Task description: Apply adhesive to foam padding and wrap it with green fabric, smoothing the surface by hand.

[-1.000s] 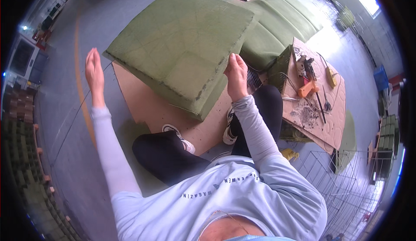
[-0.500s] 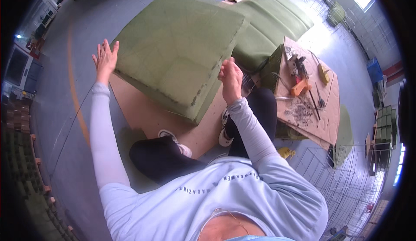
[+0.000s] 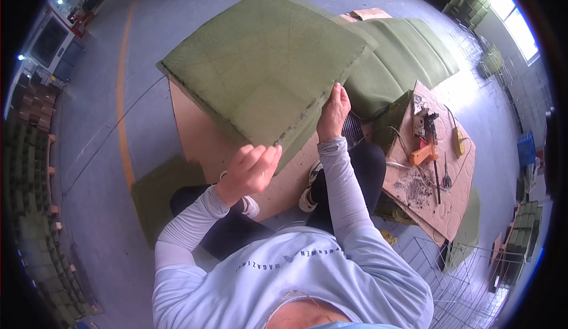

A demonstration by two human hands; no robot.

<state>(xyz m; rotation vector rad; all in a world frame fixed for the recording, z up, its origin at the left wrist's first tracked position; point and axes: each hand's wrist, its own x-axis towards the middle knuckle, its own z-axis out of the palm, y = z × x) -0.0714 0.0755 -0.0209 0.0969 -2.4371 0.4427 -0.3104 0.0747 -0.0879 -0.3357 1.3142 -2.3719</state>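
A large olive-green slab point(image 3: 254, 51) with thick sides lies tilted before me, with dark smears along its near right seam. My right hand point(image 3: 335, 116) is closed at its right edge, fingertips against the seam. At the slab's near corner is my left hand point(image 3: 248, 172), its fingers curled into a pinch. A small dark bit shows at its fingertips; whether it is held or sits on the seam is unclear. Brown cardboard point(image 3: 201, 134) lies under the slab, between my feet.
To the right, a cardboard-topped stand point(image 3: 408, 181) bears an orange-handled tool point(image 3: 423, 153), scissors point(image 3: 447, 180) and a yellow object point(image 3: 458, 142). Behind it lies a ribbed green piece point(image 3: 408, 51). A wire rack point(image 3: 455, 270) stands near right; green stacks point(image 3: 29, 211) line the left.
My left hand has left the slab's far left corner and come in to the near corner, fingers now curled. My right hand has settled against the right edge. The view has shifted.
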